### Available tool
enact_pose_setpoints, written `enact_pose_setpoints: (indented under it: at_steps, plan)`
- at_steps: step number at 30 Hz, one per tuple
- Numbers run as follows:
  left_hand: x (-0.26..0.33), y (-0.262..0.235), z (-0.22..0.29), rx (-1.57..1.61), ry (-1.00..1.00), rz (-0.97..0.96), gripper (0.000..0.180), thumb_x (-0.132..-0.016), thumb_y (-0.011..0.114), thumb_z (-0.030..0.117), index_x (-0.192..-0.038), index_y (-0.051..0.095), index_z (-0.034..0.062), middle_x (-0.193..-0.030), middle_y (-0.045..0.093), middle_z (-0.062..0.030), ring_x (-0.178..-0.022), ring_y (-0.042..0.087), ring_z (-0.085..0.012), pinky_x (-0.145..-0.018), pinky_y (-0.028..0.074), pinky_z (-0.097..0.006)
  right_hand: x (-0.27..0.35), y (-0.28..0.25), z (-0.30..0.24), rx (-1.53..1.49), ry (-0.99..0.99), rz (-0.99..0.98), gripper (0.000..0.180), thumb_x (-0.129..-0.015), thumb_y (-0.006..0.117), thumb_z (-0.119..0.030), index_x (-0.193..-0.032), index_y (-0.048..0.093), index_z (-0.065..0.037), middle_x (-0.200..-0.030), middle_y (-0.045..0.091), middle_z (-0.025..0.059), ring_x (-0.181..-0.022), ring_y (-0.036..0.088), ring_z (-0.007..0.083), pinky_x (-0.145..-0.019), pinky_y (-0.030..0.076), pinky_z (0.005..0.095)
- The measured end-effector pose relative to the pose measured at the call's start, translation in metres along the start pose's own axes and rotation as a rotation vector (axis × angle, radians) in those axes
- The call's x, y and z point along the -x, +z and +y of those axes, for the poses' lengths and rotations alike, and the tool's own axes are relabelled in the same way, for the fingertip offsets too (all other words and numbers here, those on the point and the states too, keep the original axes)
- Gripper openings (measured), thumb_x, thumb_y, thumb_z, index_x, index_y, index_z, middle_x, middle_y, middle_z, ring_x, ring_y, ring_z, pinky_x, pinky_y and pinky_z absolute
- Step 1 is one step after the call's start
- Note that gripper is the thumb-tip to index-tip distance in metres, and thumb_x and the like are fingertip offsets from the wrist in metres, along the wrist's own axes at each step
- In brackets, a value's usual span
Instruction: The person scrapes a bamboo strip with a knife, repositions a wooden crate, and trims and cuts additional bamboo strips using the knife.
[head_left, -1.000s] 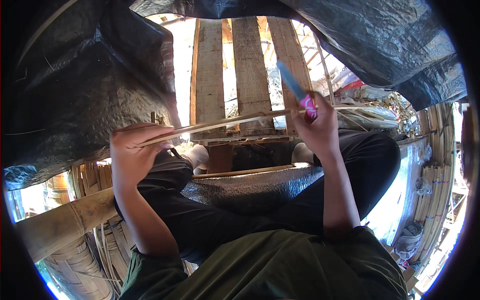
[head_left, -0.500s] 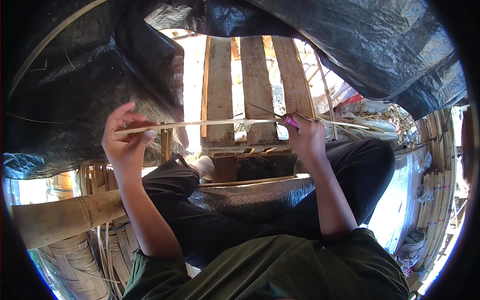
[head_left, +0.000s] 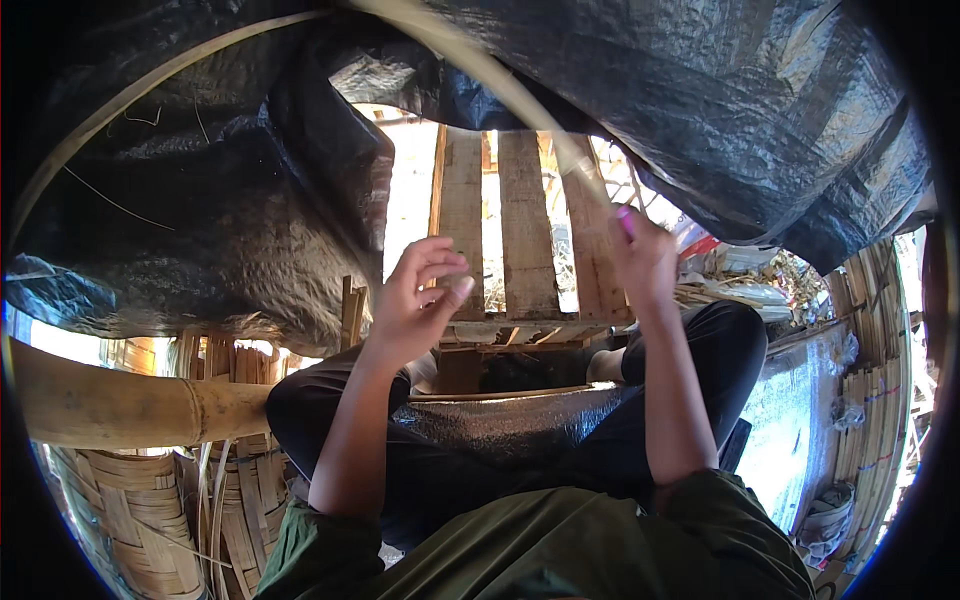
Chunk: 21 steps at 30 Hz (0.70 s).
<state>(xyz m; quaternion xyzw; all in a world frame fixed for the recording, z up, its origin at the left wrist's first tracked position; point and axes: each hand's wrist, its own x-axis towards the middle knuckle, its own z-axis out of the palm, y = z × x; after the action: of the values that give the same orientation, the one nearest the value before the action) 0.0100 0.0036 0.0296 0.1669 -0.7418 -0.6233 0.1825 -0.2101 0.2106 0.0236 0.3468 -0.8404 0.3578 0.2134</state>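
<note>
My right hand (head_left: 648, 262) is closed around one end of a long pale strip (head_left: 490, 75), which looks like split bamboo. The strip slants up and to the left out of the picture, smeared by motion. A small pink-purple piece (head_left: 626, 222) shows at the fingers of that hand; I cannot tell whether it is a tool's handle or a finger wrap. To the left, my left hand (head_left: 415, 308) is raised above my left knee, its fingers bent but apart and nothing in them. It is not touching the strip.
Wooden slats (head_left: 520, 220) stand upright ahead of my feet. Black plastic sheeting (head_left: 170, 200) hangs on the left and overhead. A thick bamboo pole (head_left: 130, 400) runs at my left, above woven bamboo pieces (head_left: 135, 510). Bundled bamboo strips (head_left: 872, 420) are on the right.
My left hand has let go of the strip and moved right, toward the middle. The strip has swung from level to steeply slanted upward, still in my right hand, which has shifted slightly right.
</note>
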Motion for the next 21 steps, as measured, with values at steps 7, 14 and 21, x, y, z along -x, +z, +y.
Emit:
enact_pose_setpoints:
  at_steps: [7, 14, 21]
  plan:
    - [-0.002, 0.0, -0.009, -0.086, 0.02, -0.035, 0.044, -0.093, 0.067, 0.01, -0.132, 0.047, 0.0036, -0.121, 0.061, -0.0129, -0.116, 0.062, -0.0217, -0.089, 0.054, -0.034, -0.098, -0.138, 0.055, 0.149, 0.039, 0.727, 0.03, -0.094, 0.07, -0.034, -0.082, 0.071, -0.007, -0.059, 0.063, 0.0009, -0.053, 0.057, 0.0107, -0.046, 0.042, 0.0291]
    - [0.004, 0.004, 0.002, -0.137, -0.009, -0.108, 0.041, -0.094, 0.063, 0.008, -0.132, 0.048, 0.0025, -0.121, 0.06, -0.013, -0.117, 0.06, -0.0215, -0.088, 0.053, -0.034, -0.093, -0.321, 0.124, -0.571, 0.194, 1.286, 0.029, -0.088, 0.075, -0.013, -0.088, 0.058, 0.01, -0.085, 0.067, 0.0193, -0.067, 0.068, 0.0244, -0.056, 0.062, 0.0354]
    - [0.005, 0.018, -0.002, -0.214, 0.065, -0.143, 0.047, -0.094, 0.064, 0.012, -0.135, 0.044, 0.0021, -0.131, 0.054, -0.017, -0.123, 0.056, -0.0275, -0.098, 0.049, -0.04, -0.014, -0.389, 0.176, -0.571, 0.331, 1.231, 0.012, -0.094, 0.058, -0.008, -0.092, 0.053, 0.003, -0.076, 0.053, 0.0072, -0.059, 0.053, 0.0178, -0.055, 0.049, 0.0306]
